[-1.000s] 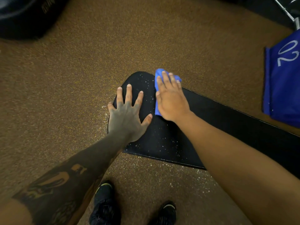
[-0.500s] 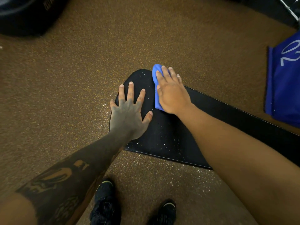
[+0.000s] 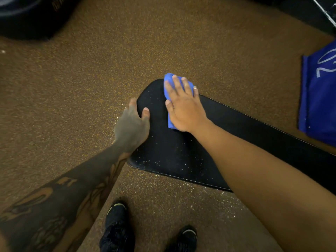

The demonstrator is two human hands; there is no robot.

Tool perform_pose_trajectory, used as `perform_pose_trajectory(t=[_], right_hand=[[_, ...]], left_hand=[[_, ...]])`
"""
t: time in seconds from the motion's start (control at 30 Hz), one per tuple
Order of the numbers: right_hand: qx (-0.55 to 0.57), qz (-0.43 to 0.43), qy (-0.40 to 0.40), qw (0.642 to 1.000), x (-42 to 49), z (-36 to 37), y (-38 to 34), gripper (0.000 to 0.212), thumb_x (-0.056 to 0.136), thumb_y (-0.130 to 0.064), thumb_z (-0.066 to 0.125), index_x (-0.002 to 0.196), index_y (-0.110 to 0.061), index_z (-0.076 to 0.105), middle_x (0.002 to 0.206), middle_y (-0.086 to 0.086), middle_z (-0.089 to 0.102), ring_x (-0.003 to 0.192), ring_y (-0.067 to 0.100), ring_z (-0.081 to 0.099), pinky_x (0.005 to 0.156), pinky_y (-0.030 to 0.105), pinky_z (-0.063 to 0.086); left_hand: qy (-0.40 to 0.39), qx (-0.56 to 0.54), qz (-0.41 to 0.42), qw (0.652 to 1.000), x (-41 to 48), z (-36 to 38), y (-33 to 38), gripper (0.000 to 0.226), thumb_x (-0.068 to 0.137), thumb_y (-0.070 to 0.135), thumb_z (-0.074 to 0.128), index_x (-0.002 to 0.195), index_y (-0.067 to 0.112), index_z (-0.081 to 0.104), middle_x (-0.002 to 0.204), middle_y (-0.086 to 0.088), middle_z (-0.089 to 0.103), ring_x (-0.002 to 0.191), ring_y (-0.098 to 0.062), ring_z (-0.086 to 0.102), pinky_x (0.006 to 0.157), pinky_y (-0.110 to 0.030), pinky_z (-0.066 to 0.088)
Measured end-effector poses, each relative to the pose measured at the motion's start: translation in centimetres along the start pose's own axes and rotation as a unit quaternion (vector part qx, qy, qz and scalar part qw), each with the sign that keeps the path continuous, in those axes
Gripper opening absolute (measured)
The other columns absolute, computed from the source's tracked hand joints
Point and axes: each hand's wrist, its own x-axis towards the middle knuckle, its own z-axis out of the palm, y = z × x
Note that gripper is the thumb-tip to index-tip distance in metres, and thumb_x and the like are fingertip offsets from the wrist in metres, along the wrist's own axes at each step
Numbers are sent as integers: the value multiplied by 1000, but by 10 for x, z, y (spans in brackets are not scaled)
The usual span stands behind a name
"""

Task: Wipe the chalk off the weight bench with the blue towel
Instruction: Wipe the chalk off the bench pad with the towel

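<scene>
The black weight bench (image 3: 178, 151) runs from the centre toward the lower right, its rounded end speckled with white chalk. My right hand (image 3: 183, 108) lies flat on the folded blue towel (image 3: 170, 122), pressing it onto the far end of the pad; only the towel's edges show around the fingers. My left hand (image 3: 131, 126) grips the bench's left rim, thumb on top of the pad and fingers curled over the side.
Brown speckled rubber floor (image 3: 163, 42) surrounds the bench, with chalk dust scattered below its near edge. A blue cloth with white numerals (image 3: 320, 99) sits at right. A large black object (image 3: 31, 15) fills the top left. My black shoes (image 3: 118, 226) stand below.
My left hand went from lying flat with spread fingers on the pad to curling over its left rim. My right hand and towel slid slightly toward the bench's far end.
</scene>
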Motion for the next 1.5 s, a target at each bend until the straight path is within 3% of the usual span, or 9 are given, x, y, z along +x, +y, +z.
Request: perform_pose_trajectory(t=[0.13,0.3,0.47,0.63,0.8,0.97,1.13,1.27,1.5], right_hand=[[54,124,10,991,19,-2,-13,61,104,-34,29,157,-12,10,167,7,5,152,31,2,121,56,6],[-27,-124,-10,992,-2,-1,-18,57,104,-28,30,157,-13,17,166,5,10,153,29,3,122,53,6],[0,6,16,1000,17,-3,-12,55,103,-29,31,156,-13,20,166,9,13,152,31,5,121,54,12],[-32,-178,1,984,1,1,-18,55,102,-27,32,155,-14,26,165,6,19,152,28,10,122,50,10],[7,-6,24,1000,15,0,-19,55,103,-28,31,155,-14,22,165,8,14,152,31,6,121,53,13],[-25,-171,-2,985,-2,2,-18,54,102,-26,32,155,-15,26,164,6,19,152,28,9,121,49,10],[12,-11,30,999,3,1,-17,53,103,-25,33,154,-13,26,165,9,16,152,32,6,121,54,13],[-22,-203,-4,979,-25,9,-29,54,100,-25,29,154,-16,30,164,6,23,152,29,13,120,49,12],[16,-66,24,997,-16,7,-31,53,103,-23,32,154,-12,27,165,8,17,152,32,7,122,52,12]], left_hand=[[-21,-49,-40,998,6,-4,0,50,104,41,36,146,14,38,141,-13,54,129,-34,49,103,-41,37],[-33,-80,-57,995,12,-3,-5,49,103,43,38,146,20,39,143,-13,54,129,-35,50,107,-43,37],[-44,-81,-60,994,13,-2,-6,48,104,43,37,145,20,39,142,-13,54,128,-34,50,103,-41,36],[-52,-111,-54,991,18,-1,-15,47,102,43,39,145,23,41,142,-13,55,128,-34,51,109,-46,38],[-75,-150,-53,984,19,-3,-17,47,103,42,38,148,26,40,145,-7,52,131,-27,48,112,-39,35],[-83,-229,-49,969,19,-7,-22,42,103,32,43,144,27,48,140,1,55,122,-15,53,100,-26,39],[-84,-274,-64,956,14,-7,-23,38,106,30,40,142,27,50,129,11,52,111,-5,52,72,2,37],[-74,-298,-77,949,11,-7,-25,39,107,28,36,143,26,48,125,11,51,105,-1,51,62,8,32],[-90,-271,-48,957,13,-4,-34,40,107,32,34,144,26,48,129,14,51,116,-1,48,75,8,30]])
